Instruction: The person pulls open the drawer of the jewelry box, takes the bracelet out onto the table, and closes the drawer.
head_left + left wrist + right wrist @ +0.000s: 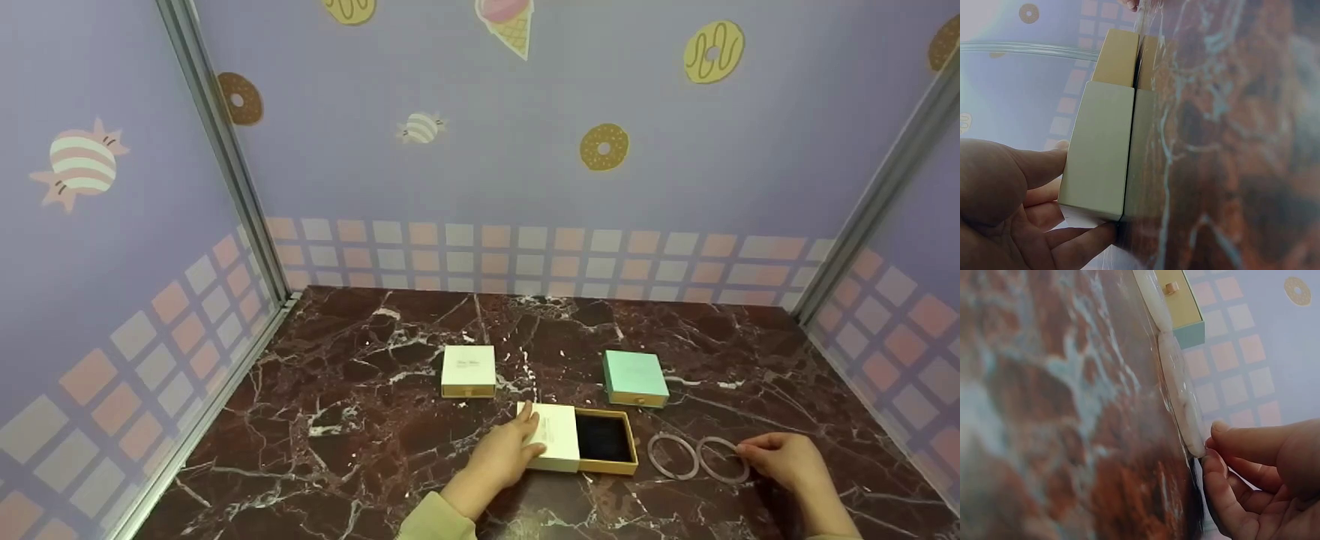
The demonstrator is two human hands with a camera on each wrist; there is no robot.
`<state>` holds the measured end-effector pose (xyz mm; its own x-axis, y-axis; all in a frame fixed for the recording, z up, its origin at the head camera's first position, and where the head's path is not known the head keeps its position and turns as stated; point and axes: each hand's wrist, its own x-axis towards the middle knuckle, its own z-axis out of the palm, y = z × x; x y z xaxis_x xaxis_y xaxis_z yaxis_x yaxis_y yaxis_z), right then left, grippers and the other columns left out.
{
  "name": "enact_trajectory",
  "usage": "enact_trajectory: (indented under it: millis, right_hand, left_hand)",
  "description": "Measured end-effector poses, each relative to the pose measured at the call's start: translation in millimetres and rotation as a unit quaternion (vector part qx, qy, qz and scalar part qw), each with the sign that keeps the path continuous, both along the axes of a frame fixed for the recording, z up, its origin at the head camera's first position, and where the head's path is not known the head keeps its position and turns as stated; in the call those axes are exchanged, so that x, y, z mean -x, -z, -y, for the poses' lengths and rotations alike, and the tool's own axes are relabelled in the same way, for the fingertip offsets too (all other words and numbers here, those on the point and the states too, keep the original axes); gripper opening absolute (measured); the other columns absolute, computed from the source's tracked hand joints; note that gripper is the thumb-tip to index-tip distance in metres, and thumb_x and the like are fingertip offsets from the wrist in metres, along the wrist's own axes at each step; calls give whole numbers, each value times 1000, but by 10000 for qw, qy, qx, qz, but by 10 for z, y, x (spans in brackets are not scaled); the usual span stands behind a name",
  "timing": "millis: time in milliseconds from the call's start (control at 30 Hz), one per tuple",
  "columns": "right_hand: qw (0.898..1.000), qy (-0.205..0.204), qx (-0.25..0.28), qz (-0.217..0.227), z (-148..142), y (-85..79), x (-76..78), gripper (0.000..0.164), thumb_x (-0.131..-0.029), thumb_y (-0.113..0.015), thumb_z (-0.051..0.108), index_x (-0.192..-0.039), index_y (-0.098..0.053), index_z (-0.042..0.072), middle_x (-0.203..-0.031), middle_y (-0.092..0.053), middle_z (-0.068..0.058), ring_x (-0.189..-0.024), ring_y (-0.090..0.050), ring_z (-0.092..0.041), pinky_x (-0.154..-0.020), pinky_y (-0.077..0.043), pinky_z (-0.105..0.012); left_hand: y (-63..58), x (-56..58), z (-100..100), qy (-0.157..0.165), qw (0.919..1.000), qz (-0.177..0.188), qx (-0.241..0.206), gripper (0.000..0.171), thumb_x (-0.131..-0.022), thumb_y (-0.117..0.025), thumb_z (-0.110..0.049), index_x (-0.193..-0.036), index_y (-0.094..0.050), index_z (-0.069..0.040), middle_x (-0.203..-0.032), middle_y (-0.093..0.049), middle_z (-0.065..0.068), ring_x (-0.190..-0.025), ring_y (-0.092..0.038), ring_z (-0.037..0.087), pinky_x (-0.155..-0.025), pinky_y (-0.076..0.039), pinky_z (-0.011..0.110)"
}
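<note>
My left hand [504,451] holds the left end of a cream drawer box [559,439], thumb on one side and fingers round the end. Its gold-edged drawer [631,454] is pulled out to the right, baring a black lining [604,438]. In the left wrist view the cream sleeve [1098,149] lies against the tabletop. Two pale bangles lie side by side, right of the drawer. My right hand [786,459] pinches the outer edge of the right bangle [724,480] between thumb and fingertips; the left bangle [651,459] lies close beside it.
Behind the drawer box stand a closed cream box [469,367] on the left and a closed mint-green box [636,375] on the right. The dark red marbled table [337,465] ends at patterned walls [510,255] on the back and both sides.
</note>
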<state>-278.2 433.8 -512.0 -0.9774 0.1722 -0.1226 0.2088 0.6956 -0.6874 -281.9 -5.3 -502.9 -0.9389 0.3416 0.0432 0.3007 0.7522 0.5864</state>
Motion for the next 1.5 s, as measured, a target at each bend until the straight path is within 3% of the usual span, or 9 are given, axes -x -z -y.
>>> enact_trajectory:
  millis: [367,667,933,1267,1500]
  right_hand:
    - [9996,128,233,-28,8,-55,-11,34,-97,-70,24,-110,-74,-8,-82,-76,4,-69,-66,-7,-60,-57,-22]
    - [9994,217,252,-72,51,-90,10,40,-98,-70,29,-116,-73,-7,-92,-79,-6,-73,-68,-6,-62,-58,-22]
    - [9988,157,467,7,100,-104,39,43,-100,-69,31,-118,-73,-7,-95,-80,-8,-78,-71,-8,-66,-61,-24]
    - [9903,68,1384,73,235,-125,28,40,-101,-67,22,-122,-68,-12,-92,-81,-5,-79,-74,-6,-69,-62,-22]
    - [9827,-218,1838,-24,394,-105,29,39,-103,-64,16,-125,-65,-16,-102,-80,-9,-83,-77,-8,-77,-64,-23]
  left_hand:
    - [6,-17,0,-11,10000,-71,5,59,-97,-69,-27,-149,-53,-4,-164,-40,11,-135,-56,45,-113,-48,56]
    - [-12,-21,-7,-26,9999,-157,52,60,-97,-70,-29,-149,-53,-4,-163,-42,11,-133,-58,45,-112,-49,55]
    - [-13,-21,-4,-38,10000,-80,36,60,-97,-69,-29,-149,-53,-5,-164,-40,10,-134,-56,49,-113,-47,59]
    - [-15,-12,-7,-7,10000,-39,56,59,-97,-69,-28,-149,-53,-4,-164,-40,11,-136,-56,44,-116,-42,61]
    - [-5,0,-5,-22,10000,-25,73,59,-97,-69,-29,-149,-53,-5,-164,-40,11,-135,-55,48,-113,-46,60]
